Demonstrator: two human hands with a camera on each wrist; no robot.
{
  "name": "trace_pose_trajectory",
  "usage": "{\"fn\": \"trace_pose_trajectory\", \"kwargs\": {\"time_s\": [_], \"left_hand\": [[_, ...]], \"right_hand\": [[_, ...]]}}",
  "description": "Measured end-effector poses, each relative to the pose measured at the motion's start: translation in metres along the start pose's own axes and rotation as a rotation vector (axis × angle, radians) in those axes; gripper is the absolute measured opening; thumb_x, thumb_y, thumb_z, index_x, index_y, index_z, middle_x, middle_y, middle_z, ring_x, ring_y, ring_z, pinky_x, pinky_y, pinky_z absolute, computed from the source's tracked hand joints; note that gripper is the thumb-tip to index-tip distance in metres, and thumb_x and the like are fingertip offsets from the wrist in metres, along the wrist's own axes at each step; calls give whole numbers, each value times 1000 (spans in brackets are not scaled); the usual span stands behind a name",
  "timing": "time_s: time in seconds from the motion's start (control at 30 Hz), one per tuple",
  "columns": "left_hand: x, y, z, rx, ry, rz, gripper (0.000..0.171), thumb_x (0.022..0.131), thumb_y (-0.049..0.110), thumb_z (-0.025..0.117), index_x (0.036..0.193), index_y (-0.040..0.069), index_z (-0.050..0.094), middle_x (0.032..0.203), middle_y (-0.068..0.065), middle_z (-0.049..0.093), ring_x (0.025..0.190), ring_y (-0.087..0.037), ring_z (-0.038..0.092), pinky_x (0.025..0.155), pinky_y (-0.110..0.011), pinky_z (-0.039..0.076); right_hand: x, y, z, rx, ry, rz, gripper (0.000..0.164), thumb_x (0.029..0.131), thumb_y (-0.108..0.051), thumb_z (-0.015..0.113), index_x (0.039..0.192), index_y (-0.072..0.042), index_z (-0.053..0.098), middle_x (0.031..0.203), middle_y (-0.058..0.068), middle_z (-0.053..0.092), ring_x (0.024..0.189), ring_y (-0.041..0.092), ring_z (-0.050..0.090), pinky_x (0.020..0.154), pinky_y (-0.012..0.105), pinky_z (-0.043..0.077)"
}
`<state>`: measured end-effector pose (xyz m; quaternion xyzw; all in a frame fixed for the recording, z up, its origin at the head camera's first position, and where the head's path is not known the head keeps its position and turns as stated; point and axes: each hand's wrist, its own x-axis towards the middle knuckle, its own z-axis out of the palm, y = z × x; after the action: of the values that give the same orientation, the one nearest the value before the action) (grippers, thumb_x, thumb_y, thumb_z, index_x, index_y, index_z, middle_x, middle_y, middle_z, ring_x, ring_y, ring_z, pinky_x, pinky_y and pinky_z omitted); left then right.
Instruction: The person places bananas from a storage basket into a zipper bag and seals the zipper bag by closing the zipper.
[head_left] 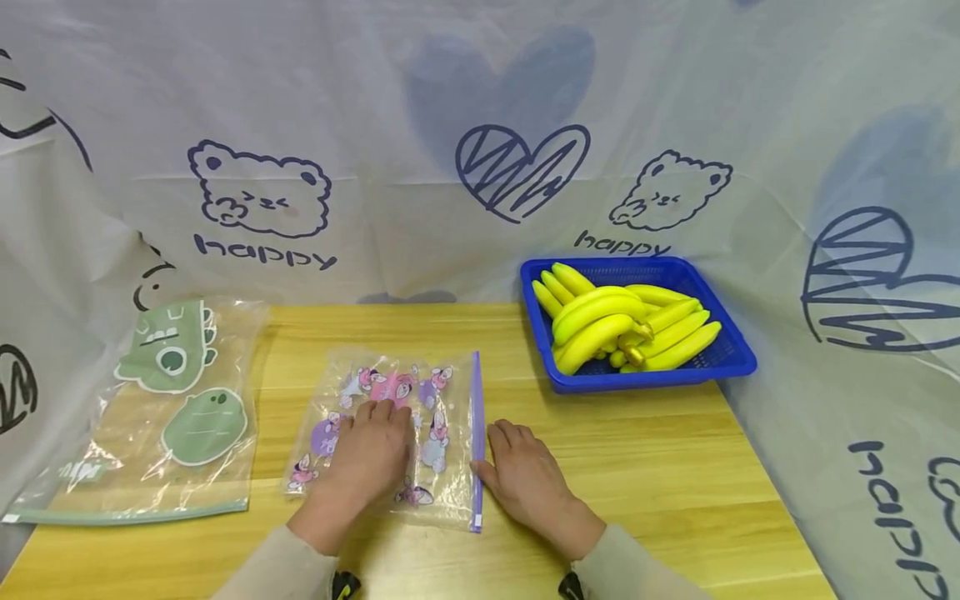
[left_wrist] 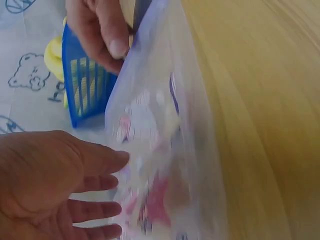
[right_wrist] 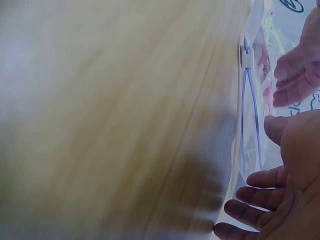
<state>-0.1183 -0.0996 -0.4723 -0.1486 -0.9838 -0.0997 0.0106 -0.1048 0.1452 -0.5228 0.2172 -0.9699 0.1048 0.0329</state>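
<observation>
A clear zip bag with pink and purple cartoon prints lies on the table, its purple zip strip on the right side. My left hand is over the middle of the bag; its fingers look straight in the left wrist view. At the zip edge is my right hand, thumb by the strip and fingers extended on the table side. In the right wrist view, the fingers are spread beside the bag's edge, and a white zip slider shows above them.
A blue basket of yellow bananas stands at the back right. On the left lies a larger clear bag with green cartoon prints and a green zip strip. A printed white cloth hangs behind the wooden table.
</observation>
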Motion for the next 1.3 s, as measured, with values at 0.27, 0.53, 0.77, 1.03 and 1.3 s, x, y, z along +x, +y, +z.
{"fn": "trace_pose_trajectory", "kwargs": {"time_s": [0.27,0.53,0.77,1.03,1.3], "left_hand": [[36,39,14,9,121,37,25,98,29,73,106,6,73,111,-15,68,104,-39,61,86,-55,54],[65,61,28,84,-5,-39,55,96,57,69,113,6,72,114,-17,66,113,-39,59,97,-59,50],[71,66,26,65,-158,-153,40,98,44,68,109,6,75,118,-19,67,120,-43,58,104,-67,44],[68,70,-11,30,-115,-162,43,95,46,72,108,5,76,118,-21,67,117,-45,59,100,-70,45],[58,64,-76,32,8,-151,25,94,30,67,85,7,70,103,-17,66,102,-41,60,89,-69,45]], "right_hand": [[0,-1,-3,-16,16,19,59,105,-45,61,140,3,59,139,21,63,127,40,61,101,55,53],[-1,-4,-4,-14,8,34,60,104,-48,60,139,0,59,138,19,63,127,40,60,102,56,52],[0,-7,-4,6,12,41,59,105,-47,58,139,2,60,138,20,63,126,41,61,101,56,52],[17,-13,-14,72,135,173,41,100,-38,67,118,-1,70,112,15,74,102,35,69,84,52,54],[45,-20,-57,411,131,302,31,95,-29,72,72,-16,56,60,-5,53,54,12,50,52,29,39]]}}
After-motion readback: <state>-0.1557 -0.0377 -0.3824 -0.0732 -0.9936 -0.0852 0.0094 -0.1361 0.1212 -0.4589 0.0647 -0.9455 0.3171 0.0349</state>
